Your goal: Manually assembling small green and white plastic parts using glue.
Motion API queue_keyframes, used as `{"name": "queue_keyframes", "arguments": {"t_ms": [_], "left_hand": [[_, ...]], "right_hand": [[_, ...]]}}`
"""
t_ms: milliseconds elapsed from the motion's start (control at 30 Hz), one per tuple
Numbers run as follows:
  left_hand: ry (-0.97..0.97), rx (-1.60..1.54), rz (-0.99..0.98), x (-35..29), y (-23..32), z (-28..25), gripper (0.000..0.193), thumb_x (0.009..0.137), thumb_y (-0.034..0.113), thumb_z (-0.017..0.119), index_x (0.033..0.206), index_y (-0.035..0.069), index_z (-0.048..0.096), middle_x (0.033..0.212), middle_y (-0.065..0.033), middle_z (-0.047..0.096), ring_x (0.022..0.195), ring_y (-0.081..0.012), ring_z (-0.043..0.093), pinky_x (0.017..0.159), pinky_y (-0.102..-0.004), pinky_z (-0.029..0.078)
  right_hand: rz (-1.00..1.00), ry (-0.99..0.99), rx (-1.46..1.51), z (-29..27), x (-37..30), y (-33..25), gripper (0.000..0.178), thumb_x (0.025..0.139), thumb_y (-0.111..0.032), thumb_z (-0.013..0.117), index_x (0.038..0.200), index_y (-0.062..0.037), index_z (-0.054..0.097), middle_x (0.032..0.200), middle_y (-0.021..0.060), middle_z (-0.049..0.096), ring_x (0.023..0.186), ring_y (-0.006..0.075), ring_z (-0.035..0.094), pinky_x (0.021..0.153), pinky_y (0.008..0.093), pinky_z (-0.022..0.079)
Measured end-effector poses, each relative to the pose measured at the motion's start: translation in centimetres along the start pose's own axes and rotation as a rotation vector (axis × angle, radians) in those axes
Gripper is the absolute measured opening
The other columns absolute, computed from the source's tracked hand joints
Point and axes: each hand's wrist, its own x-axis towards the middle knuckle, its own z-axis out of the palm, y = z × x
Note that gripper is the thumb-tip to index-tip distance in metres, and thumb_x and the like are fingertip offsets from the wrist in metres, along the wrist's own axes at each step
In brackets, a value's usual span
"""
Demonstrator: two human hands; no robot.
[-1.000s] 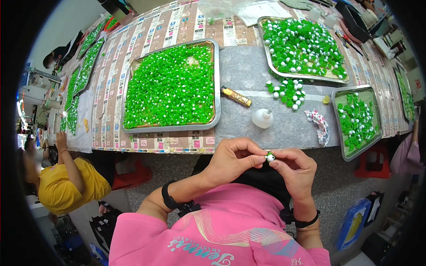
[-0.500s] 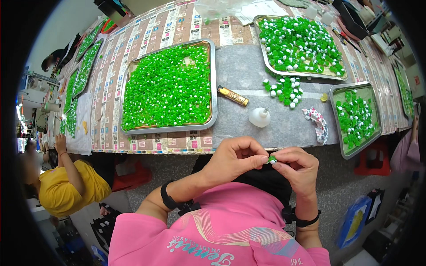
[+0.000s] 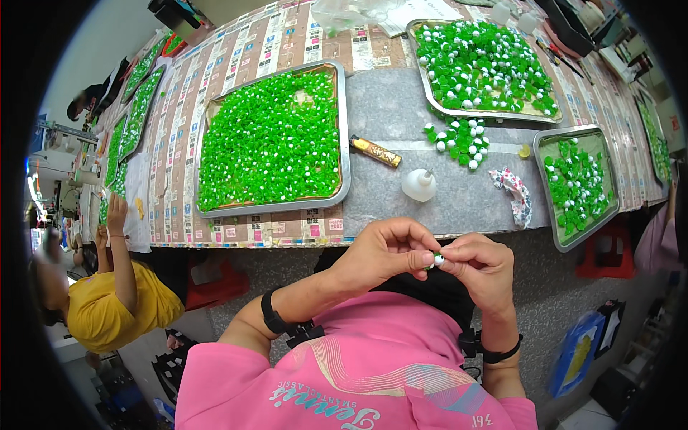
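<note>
My left hand (image 3: 390,251) and my right hand (image 3: 480,264) meet just off the table's near edge. Between their fingertips they pinch one small green-and-white piece (image 3: 438,261), a white ball with green parts; the fingers cover much of it. Ahead of the hands stands a white squeeze bottle (image 3: 418,185) with a thin nozzle. A loose pile of similar green-and-white pieces (image 3: 462,142) lies on the grey mat (image 3: 380,107). To the left, a metal tray (image 3: 345,143) is filled with small green pieces dotted with white.
Metal trays of white-balled green pieces stand at the far right (image 3: 487,115) and near right (image 3: 573,132). A gold-and-black lighter-like stick (image 3: 375,152), a floral cloth band (image 3: 513,197) and a small yellow cap (image 3: 524,152) lie on the mat. A person in yellow (image 3: 122,301) sits at left.
My fingers have shifted slightly around the small piece, and more of its white ball shows. The person in yellow at left has raised a hand over the table.
</note>
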Motion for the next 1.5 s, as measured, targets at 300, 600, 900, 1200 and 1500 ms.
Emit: {"name": "queue_keyframes", "arguments": {"t_ms": [300, 600, 900, 1200, 1500], "left_hand": [[-0.013, 0.069, 0.206, -0.1, -1.4, 0.3, 0.019, 0.089, 0.007, 0.060, 0.107, 0.001, 0.057, 0.100, -0.0072, 0.057, 0.089, -0.0131, 0.060, 0.078, -0.0275, 0.053], [-0.031, 0.218, 0.270, -0.3, -1.2, 0.4, 0.023, 0.090, 0.001, 0.057, 0.113, 0.000, 0.057, 0.107, -0.0078, 0.055, 0.097, -0.0151, 0.059, 0.082, -0.0273, 0.051], [-0.015, 0.080, 0.151, -0.3, -0.8, 0.3, 0.020, 0.088, 0.001, 0.059, 0.108, 0.000, 0.059, 0.106, -0.0084, 0.056, 0.094, -0.0157, 0.059, 0.082, -0.0280, 0.051], [-0.014, 0.059, 0.208, -0.2, -1.1, -0.2, 0.022, 0.086, 0.000, 0.061, 0.109, 0.000, 0.059, 0.105, -0.0066, 0.059, 0.094, -0.0128, 0.058, 0.083, -0.0265, 0.049], [-0.006, 0.251, 0.362, -0.1, -1.3, -0.4, 0.024, 0.082, -0.004, 0.064, 0.104, 0.002, 0.065, 0.104, -0.0074, 0.059, 0.095, -0.0127, 0.058, 0.082, -0.0245, 0.049]], "right_hand": [[0.214, -0.002, 0.131, -0.2, 0.3, -0.8, 0.017, 0.080, -0.002, 0.069, 0.096, 0.0016, 0.068, 0.090, 0.0086, 0.067, 0.082, 0.0123, 0.062, 0.073, 0.0233, 0.050], [0.280, 0.020, 0.268, 0.3, 0.3, -0.4, 0.020, 0.085, -0.002, 0.065, 0.104, 0.0042, 0.061, 0.095, 0.0085, 0.065, 0.086, 0.0123, 0.062, 0.077, 0.0245, 0.051], [0.213, 0.042, 0.260, 0.6, 0.0, -0.4, 0.021, 0.083, 0.002, 0.065, 0.104, 0.0032, 0.061, 0.099, 0.0082, 0.061, 0.091, 0.0139, 0.062, 0.080, 0.0260, 0.051], [0.115, 0.068, 0.195, 1.0, -0.2, -0.6, 0.019, 0.082, 0.004, 0.064, 0.101, 0.0034, 0.062, 0.100, 0.0085, 0.057, 0.091, 0.0151, 0.062, 0.080, 0.0259, 0.052], [0.142, 0.044, 0.219, 0.9, -0.3, -0.1, 0.017, 0.080, 0.002, 0.068, 0.097, 0.0018, 0.066, 0.097, 0.0082, 0.061, 0.088, 0.0135, 0.062, 0.077, 0.0245, 0.051]]}}
